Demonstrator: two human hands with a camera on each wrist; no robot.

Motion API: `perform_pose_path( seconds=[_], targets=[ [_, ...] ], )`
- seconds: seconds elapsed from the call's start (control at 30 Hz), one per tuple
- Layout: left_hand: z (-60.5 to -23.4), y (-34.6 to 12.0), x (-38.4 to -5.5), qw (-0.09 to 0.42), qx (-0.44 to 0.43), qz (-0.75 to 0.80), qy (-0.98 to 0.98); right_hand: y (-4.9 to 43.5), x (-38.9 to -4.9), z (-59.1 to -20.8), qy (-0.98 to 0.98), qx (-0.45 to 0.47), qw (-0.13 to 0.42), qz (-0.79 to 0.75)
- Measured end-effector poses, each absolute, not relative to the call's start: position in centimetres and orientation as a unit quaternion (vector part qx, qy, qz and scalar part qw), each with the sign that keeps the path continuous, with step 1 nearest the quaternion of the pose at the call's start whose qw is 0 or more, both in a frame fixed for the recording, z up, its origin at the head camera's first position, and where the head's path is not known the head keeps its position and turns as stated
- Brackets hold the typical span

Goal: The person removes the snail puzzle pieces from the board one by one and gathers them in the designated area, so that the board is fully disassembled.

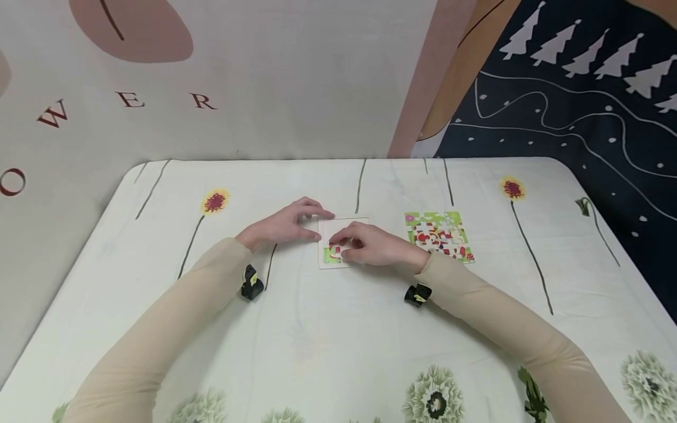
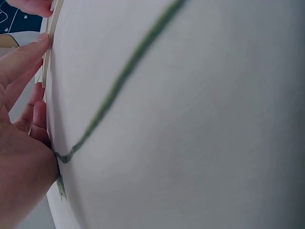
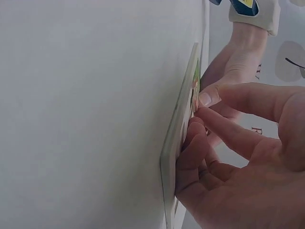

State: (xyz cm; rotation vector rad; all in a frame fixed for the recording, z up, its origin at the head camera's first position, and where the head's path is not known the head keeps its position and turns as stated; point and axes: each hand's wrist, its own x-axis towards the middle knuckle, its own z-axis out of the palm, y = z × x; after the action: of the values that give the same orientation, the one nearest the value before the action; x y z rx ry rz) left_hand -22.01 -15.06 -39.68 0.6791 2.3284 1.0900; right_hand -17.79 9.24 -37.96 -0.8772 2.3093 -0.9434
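A shallow white puzzle tray [image 1: 345,225] lies in the middle of the table, with a few green and red puzzle pieces [image 1: 329,257] in its near left corner. My left hand [image 1: 288,223] rests at the tray's left edge, its thumb on that side and its fingers reaching the far corner. Over the tray, my right hand [image 1: 372,244] pinches a small puzzle piece between bent thumb and index finger; the fingers hide most of it. In the right wrist view, the thumb and index fingertips [image 3: 208,98] are right at the tray's surface, and the other fingers rest along it.
To the right lies a colourful jigsaw picture [image 1: 436,232] of green and red pieces, partly behind my right forearm. A white cloth [image 1: 317,346] printed with flowers covers the table. Behind it hang a pale curtain [image 1: 296,88] and a dark blue cloth [image 1: 560,106] with trees.
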Motion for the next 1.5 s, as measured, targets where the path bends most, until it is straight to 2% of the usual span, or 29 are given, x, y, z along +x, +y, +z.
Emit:
perform_pose_path(
  seconds=[0.6, 1.5],
  targets=[
    [-39.7, -15.2, -22.0, 0.235, 0.254, 0.399, 0.849, 8.5, -18.0, -38.1, 0.812, -0.302, 0.241, -0.438],
    [-39.8, -15.1, -22.2, 0.238, 0.26, 0.387, 0.852, 9.1, -18.0, -37.8, 0.809, -0.261, 0.252, -0.463]
  ],
)
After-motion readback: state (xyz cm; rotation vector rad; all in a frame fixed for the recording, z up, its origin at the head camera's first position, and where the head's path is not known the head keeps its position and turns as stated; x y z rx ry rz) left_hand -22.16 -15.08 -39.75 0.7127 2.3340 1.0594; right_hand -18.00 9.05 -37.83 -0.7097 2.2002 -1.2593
